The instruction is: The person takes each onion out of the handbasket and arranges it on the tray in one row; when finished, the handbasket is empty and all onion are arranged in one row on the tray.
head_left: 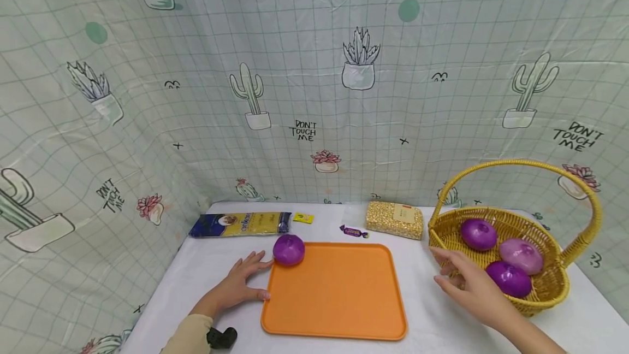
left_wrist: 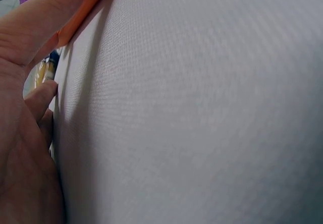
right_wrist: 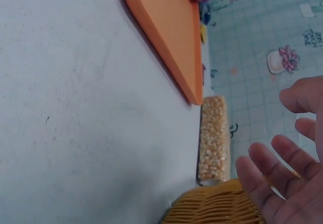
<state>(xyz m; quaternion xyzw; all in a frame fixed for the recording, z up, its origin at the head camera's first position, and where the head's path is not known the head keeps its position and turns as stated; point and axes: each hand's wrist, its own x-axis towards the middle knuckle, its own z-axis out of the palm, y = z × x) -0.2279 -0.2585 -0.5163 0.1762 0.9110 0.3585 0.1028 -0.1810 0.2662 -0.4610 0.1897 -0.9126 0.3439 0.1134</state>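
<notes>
A purple onion (head_left: pixel 289 250) sits on the far left corner of an orange tray (head_left: pixel 336 291). My left hand (head_left: pixel 239 282) is at the tray's left edge, thumb and fingers spread, its fingertips close to the onion and the rim. In the head view my right hand (head_left: pixel 469 285) hovers by the left side of a yellow wicker basket (head_left: pixel 538 305), fingers loosely bent with nothing in them. Inside the basket lie a dark purple onion (head_left: pixel 479 234), a paler onion (head_left: pixel 521 255) and another dark onion (head_left: pixel 509 278). The right wrist view shows the right hand (right_wrist: pixel 290 168) above the basket's rim.
Along the back of the white table lie a blue and yellow packet (head_left: pixel 241 224), a small yellow packet (head_left: pixel 303 217), a purple-wrapped candy (head_left: pixel 354 231) and a bag of corn kernels (head_left: pixel 395 219). A patterned curtain (head_left: pixel 304 97) rises behind. The basket's tall handle (head_left: pixel 516 163) arches above it.
</notes>
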